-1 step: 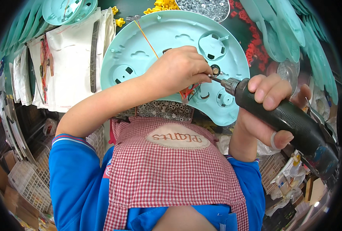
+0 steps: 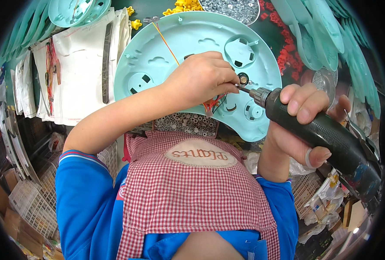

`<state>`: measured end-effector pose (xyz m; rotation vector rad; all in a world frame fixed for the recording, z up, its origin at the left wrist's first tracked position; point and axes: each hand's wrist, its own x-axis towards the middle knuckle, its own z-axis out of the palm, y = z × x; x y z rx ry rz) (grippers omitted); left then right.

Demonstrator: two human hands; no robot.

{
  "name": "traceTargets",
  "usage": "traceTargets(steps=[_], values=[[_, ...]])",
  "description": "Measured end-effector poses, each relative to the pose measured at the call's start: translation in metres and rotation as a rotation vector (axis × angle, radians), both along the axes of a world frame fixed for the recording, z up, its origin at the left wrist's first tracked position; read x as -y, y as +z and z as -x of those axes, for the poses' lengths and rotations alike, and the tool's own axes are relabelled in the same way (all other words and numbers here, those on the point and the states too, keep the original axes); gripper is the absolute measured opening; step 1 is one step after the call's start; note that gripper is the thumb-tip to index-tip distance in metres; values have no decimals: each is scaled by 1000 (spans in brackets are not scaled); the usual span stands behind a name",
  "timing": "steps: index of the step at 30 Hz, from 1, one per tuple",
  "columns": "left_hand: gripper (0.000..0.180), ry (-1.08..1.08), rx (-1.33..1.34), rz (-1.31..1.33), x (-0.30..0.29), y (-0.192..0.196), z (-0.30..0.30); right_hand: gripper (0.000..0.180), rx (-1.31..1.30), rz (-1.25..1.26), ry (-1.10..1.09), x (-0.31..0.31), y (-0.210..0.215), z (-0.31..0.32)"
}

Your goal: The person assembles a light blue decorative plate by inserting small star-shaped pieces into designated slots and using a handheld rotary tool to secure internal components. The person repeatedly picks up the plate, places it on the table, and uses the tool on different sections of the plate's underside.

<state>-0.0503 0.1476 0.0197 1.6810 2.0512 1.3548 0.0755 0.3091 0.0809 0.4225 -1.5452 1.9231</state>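
Shell [image 2: 192, 39]: mint plastic, inner face up, on the bench ahead of the person. Left hand [image 2: 203, 78]: fingers pinched at a small round part [image 2: 243, 79] on the shell. Right hand [image 2: 302, 125]: fingers wrapped round a dark driver [image 2: 326, 134], bit touching that part. Wires [image 2: 213, 104]: red, under the left hand.

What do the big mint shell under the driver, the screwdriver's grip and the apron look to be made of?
Mint shell: seemingly moulded plastic, semi-matte, judging by its cast bosses, ribs and cut-outs.
Electric screwdriver in the right hand: dark body with a fine dotted texture, probably rubbery or textured plastic; its chuck looks like bare metal.
Apron: woven red-and-white checked cloth, matte.
The left hand steadies the work at the bit.
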Motion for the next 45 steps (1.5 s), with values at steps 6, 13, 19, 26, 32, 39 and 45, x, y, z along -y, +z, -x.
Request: traceTargets(steps=[6, 13, 19, 26, 32, 39, 45], values=[[22, 50, -45, -2, 4, 1, -1, 85, -10, 62, -54, 5, -5, 5], [15, 142, -151, 269, 13, -2, 12, 74, 138, -122, -186, 5, -14, 17], [12, 132, -124, 284, 15, -4, 10, 78, 167, -17, -196, 11, -24, 29], [16, 38, -394, 172, 18, 5, 2, 75, 63, 133, -278, -19, -16, 5], [11, -103, -599, 352, 16, 27, 13, 63, 272, 65, -867, -61, -6, -76], [14, 3, -95, 350, 58, 37, 18, 51, -106, -728, -1590, -36, -30, -81], [13, -8, 714, 217, 48, 35, 4, 18, 644, -662, -334, 48, -36, -11]])
